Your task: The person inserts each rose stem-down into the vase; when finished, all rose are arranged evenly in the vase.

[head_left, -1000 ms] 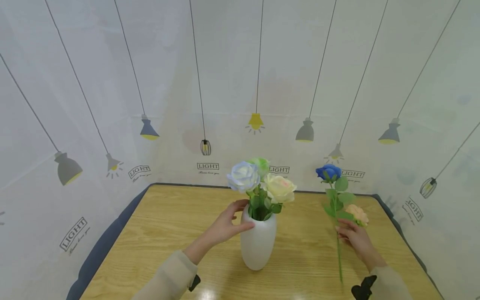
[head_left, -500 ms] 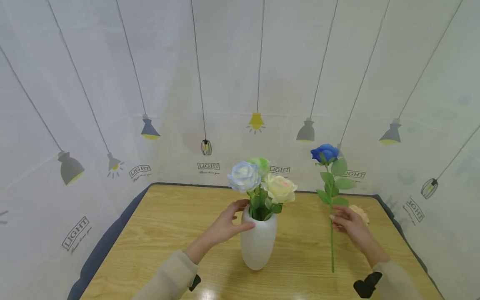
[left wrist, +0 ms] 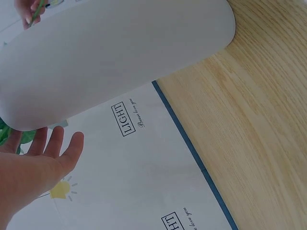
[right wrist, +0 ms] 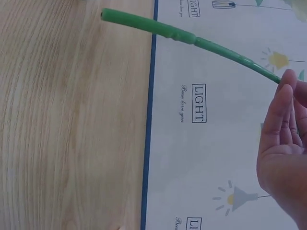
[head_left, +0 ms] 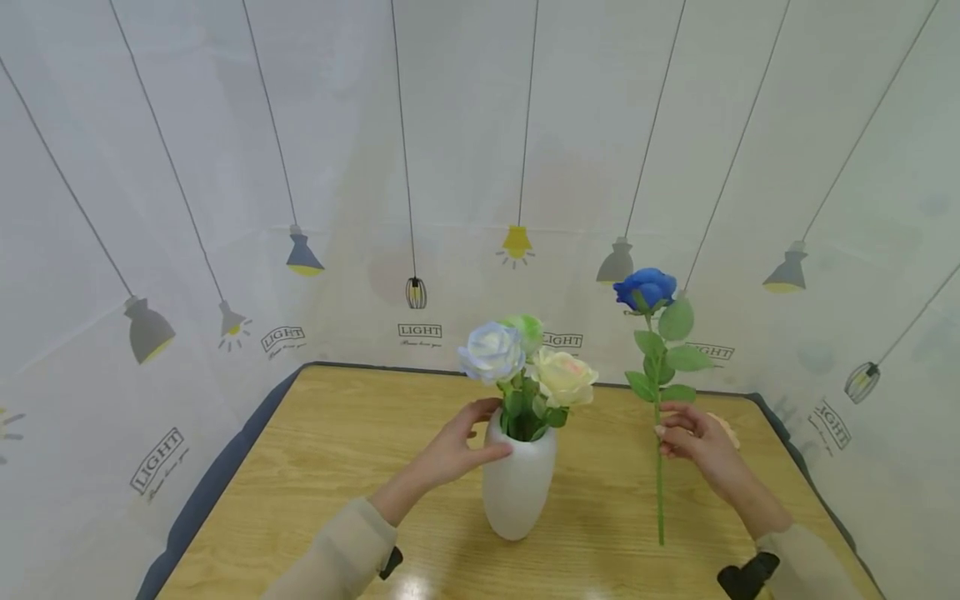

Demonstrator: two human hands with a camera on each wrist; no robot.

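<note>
A white vase [head_left: 519, 492] stands upright on the table, holding a pale blue rose [head_left: 491, 352], a cream rose [head_left: 564, 377] and a light green bloom [head_left: 527, 332]. My left hand [head_left: 459, 446] holds the vase at its upper left rim, thumb in front and fingers toward the back. In the left wrist view the fingers of that hand [left wrist: 48, 160] lie along the rim. Right of the vase, my right hand [head_left: 701, 442] pinches a blue rose [head_left: 647, 289] by its green stem, bloom up. The right wrist view shows the bare lower stem [right wrist: 175, 34] extending from the fingertips.
A peach flower [head_left: 726, 429] lies on the wooden table [head_left: 337, 467], partly hidden behind my right hand. Behind the table's dark blue edge hangs a white cloth [head_left: 450, 167] printed with lamps. Light reflects off the front of the table.
My right hand has raised the blue rose from the table and brought it slightly left, more upright. The left hand stays on the vase. The head view has shifted slightly.
</note>
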